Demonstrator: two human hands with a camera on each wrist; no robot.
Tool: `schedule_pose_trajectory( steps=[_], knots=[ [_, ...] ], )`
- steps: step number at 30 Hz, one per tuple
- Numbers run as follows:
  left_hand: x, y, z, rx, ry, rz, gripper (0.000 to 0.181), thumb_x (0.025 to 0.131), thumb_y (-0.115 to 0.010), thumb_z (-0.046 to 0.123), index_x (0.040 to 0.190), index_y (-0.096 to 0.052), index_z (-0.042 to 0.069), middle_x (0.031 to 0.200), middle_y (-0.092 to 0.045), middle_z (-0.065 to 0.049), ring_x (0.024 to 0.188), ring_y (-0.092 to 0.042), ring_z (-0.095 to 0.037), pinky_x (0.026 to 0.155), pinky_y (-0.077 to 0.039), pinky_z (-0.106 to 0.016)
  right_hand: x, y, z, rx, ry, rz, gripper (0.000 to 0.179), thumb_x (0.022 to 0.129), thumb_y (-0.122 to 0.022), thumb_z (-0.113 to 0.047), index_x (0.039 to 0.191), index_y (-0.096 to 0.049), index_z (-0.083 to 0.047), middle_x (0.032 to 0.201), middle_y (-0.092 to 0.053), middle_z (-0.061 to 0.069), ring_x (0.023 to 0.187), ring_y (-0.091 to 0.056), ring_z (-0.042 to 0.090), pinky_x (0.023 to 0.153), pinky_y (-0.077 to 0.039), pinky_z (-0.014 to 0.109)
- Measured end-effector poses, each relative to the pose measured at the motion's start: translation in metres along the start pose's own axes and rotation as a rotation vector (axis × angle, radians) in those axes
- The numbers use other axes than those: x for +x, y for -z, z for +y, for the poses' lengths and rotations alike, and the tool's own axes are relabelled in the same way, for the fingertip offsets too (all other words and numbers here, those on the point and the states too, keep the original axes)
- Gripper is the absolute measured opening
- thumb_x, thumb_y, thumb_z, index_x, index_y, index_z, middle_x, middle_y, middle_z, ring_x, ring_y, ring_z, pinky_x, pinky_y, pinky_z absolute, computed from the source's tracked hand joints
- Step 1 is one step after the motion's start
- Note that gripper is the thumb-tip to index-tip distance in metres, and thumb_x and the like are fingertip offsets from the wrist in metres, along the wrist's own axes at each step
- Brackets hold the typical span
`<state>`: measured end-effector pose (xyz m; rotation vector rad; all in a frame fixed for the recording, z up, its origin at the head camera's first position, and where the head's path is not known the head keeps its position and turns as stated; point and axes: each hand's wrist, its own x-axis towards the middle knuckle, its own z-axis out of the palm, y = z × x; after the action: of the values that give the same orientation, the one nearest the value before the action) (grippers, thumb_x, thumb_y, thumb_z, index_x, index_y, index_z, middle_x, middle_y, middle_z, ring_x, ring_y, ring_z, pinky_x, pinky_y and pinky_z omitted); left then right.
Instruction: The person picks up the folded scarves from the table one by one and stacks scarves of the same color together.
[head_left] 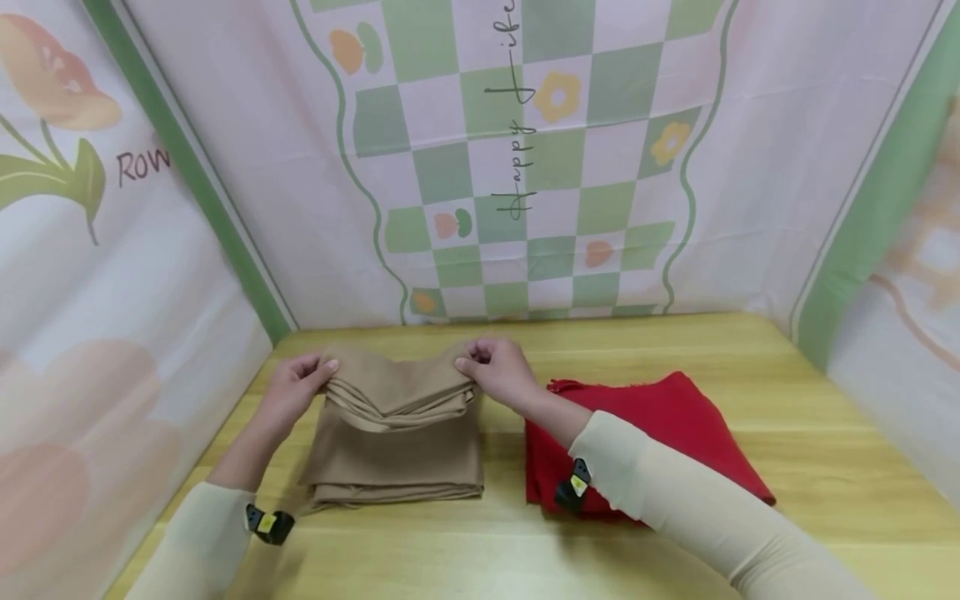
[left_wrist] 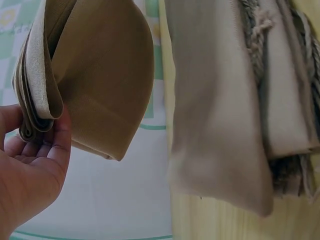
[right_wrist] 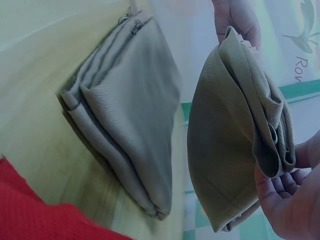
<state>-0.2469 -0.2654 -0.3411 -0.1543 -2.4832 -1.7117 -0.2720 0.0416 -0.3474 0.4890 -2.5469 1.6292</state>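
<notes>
A folded brown cloth (head_left: 397,385) hangs between my two hands, its middle sagging and its layered edges facing me. My left hand (head_left: 294,390) pinches its left end between thumb and fingers. At the other end, my right hand (head_left: 504,373) pinches the layers in the same way. Below the held cloth, a folded tan cloth (head_left: 397,458) lies on the table. The left wrist view shows twisted fringe (left_wrist: 260,32) on this lower cloth, and a gap between the two cloths. In the right wrist view, the held cloth (right_wrist: 225,130) shows several stacked folds.
A folded red cloth (head_left: 667,417) lies on the wooden table (head_left: 420,550) at the right, partly under my right forearm. Printed fabric walls (head_left: 525,167) enclose the table at the back and both sides. A small black device (head_left: 270,525) is strapped to each wrist.
</notes>
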Motion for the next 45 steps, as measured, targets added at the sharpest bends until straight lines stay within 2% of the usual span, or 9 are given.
schedule_pose_trajectory(
  steps=[9,16,23,26,35,39,42,43,45],
  knots=[
    [-0.009,0.004,-0.006,0.027,0.043,0.014,0.027,0.100,-0.057,0.019,0.094,-0.061,-0.008,0.079,-0.063,0.001,0.077,-0.062,-0.006,0.075,-0.053,-0.021,-0.004,-0.009,0.003,-0.003,-0.024,-0.017,0.008,0.092,-0.068,-0.012,0.087,-0.067,-0.005,0.073,-0.058,0.001,0.068,-0.049,0.015,0.061,-0.042,0.028],
    [-0.012,0.006,-0.013,0.001,0.051,0.017,0.028,0.100,-0.057,0.016,0.098,-0.060,-0.012,0.078,-0.064,0.001,0.076,-0.062,-0.006,0.076,-0.053,-0.021,-0.006,-0.014,0.007,-0.015,-0.026,-0.024,0.011,0.092,-0.069,-0.013,0.083,-0.065,-0.006,0.069,-0.054,0.000,0.065,-0.047,0.014,0.060,-0.041,0.028],
    [-0.017,0.009,-0.016,0.020,0.077,-0.004,0.038,0.100,-0.057,0.019,0.118,-0.058,-0.015,0.091,-0.068,-0.003,0.082,-0.064,-0.004,0.078,-0.052,-0.021,-0.008,-0.017,0.012,-0.008,-0.042,-0.032,0.012,0.091,-0.069,-0.012,0.082,-0.064,-0.006,0.068,-0.052,0.001,0.065,-0.046,0.014,0.061,-0.041,0.028],
    [-0.018,0.011,-0.017,0.029,0.079,-0.017,0.037,0.100,-0.056,0.019,0.115,-0.059,-0.015,0.090,-0.067,-0.005,0.082,-0.064,-0.006,0.079,-0.053,-0.023,-0.007,-0.019,0.014,-0.002,-0.051,-0.039,0.013,0.091,-0.069,-0.013,0.081,-0.063,-0.006,0.067,-0.051,0.001,0.064,-0.045,0.014,0.060,-0.040,0.028],
    [-0.018,0.015,-0.025,0.040,0.134,-0.037,0.042,0.100,-0.058,0.019,0.124,-0.054,-0.015,0.100,-0.069,-0.010,0.083,-0.064,-0.005,0.080,-0.053,-0.027,-0.011,-0.021,0.019,0.016,-0.093,-0.077,0.033,0.091,-0.069,-0.012,0.067,-0.047,-0.009,0.059,-0.036,-0.001,0.058,-0.036,0.013,0.060,-0.035,0.027],
    [-0.019,0.018,-0.028,0.058,0.152,-0.056,0.043,0.100,-0.058,0.021,0.124,-0.055,-0.014,0.102,-0.069,-0.011,0.085,-0.064,-0.007,0.081,-0.053,-0.029,-0.013,-0.020,0.018,0.021,-0.117,-0.081,0.026,0.090,-0.070,-0.011,0.069,-0.055,-0.007,0.075,-0.057,0.001,0.079,-0.055,0.016,0.071,-0.044,0.031],
    [-0.020,0.019,-0.029,0.059,0.167,-0.066,0.040,0.099,-0.059,0.022,0.118,-0.059,-0.013,0.096,-0.069,-0.008,0.083,-0.064,-0.009,0.080,-0.053,-0.029,-0.016,-0.020,0.018,0.022,-0.150,-0.093,0.019,0.090,-0.070,-0.012,0.075,-0.063,-0.004,0.091,-0.064,0.006,0.093,-0.057,0.020,0.075,-0.046,0.032],
    [-0.021,0.020,-0.029,0.059,0.166,-0.073,0.039,0.099,-0.059,0.022,0.116,-0.060,-0.013,0.094,-0.069,-0.006,0.082,-0.063,-0.009,0.079,-0.053,-0.029,-0.017,-0.020,0.019,0.023,-0.158,-0.097,0.017,0.090,-0.071,-0.012,0.076,-0.064,-0.004,0.092,-0.065,0.005,0.093,-0.058,0.019,0.075,-0.047,0.031],
    [-0.022,0.021,-0.030,0.062,0.170,-0.080,0.035,0.099,-0.059,0.021,0.111,-0.062,-0.012,0.089,-0.068,-0.004,0.081,-0.063,-0.011,0.077,-0.053,-0.028,-0.018,-0.020,0.020,0.029,-0.177,-0.109,0.019,0.090,-0.071,-0.012,0.074,-0.063,-0.004,0.078,-0.060,0.003,0.077,-0.052,0.016,0.067,-0.045,0.029]
  ],
)
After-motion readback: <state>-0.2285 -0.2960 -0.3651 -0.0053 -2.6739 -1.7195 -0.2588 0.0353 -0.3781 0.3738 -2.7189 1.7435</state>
